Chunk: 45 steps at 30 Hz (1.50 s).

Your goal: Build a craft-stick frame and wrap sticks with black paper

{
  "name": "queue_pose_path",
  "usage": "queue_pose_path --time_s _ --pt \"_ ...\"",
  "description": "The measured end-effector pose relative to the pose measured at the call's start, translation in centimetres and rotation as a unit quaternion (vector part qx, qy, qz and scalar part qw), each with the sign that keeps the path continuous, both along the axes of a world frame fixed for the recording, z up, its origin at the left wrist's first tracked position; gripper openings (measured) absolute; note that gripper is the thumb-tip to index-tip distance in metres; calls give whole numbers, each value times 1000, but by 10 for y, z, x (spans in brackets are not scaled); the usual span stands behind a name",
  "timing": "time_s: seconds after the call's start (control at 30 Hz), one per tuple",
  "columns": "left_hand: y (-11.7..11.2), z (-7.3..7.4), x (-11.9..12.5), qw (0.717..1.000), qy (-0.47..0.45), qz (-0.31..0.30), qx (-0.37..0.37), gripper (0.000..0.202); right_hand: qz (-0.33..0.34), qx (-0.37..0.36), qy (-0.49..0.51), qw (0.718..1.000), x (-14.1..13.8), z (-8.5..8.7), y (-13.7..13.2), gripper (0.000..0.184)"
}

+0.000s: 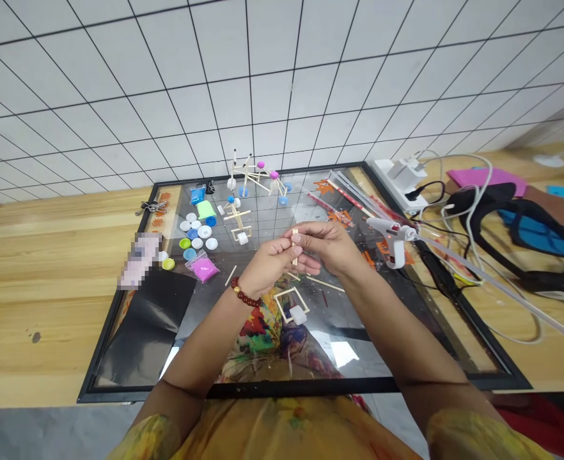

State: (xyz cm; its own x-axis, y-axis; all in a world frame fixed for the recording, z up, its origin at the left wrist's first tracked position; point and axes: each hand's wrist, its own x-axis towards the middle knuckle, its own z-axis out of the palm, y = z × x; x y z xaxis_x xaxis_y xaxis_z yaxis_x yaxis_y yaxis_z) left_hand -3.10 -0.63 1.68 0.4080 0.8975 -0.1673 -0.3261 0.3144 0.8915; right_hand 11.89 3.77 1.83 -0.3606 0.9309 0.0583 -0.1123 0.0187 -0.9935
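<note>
Both my hands meet over the middle of the glass board. My left hand (271,263), below a bead bracelet (246,295), pinches short pale wooden sticks (295,250) held upright. From the other side my right hand (327,244) has its thumb and finger closed on the same sticks. How many there are I cannot make out. Just below lies a square stick frame (282,299) with a whitish block (298,314) at its lower corner. Behind my left hand stands a small stick model (238,222), and farther back a larger one (253,174) with pink and blue pieces.
A white glue gun (393,239) stands at the right, its cord and glue stick trailing. Bottle caps (196,243), a pink clay packet (204,268) and black paper (152,313) lie left. A power strip (397,185), cables and a black strap (493,236) occupy the right side.
</note>
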Motion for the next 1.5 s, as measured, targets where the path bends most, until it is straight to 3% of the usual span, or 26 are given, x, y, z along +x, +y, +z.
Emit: queue_pose_path --time_s 0.2,0.37,0.67,1.0,1.13,1.33,1.4,1.5 --pt "2 -2 -4 999 -13 -23 -29 52 -9 -28 -15 999 -1 0 2 29" --pt "3 -4 -1 1000 -1 8 -5 54 -5 -43 -10 999 -2 -2 1 31" --pt "0 -1 0 1000 -5 9 11 55 16 -80 19 996 -3 2 1 34" --pt "-4 3 0 999 -14 -7 47 52 14 -66 30 997 -1 9 -5 30" --pt "-9 -9 -1 999 7 36 31 51 25 -27 -16 999 -3 0 -3 30" --pt "-26 -40 -16 983 124 111 72 38 34 2 -41 999 -21 -16 -7 25" --pt "-32 -47 -27 964 194 152 102 32 5 6 -30 1000 -25 -19 -7 24" --pt "-40 -54 -44 907 309 224 178 26 -36 -1 -30 999 -26 -22 -5 27"
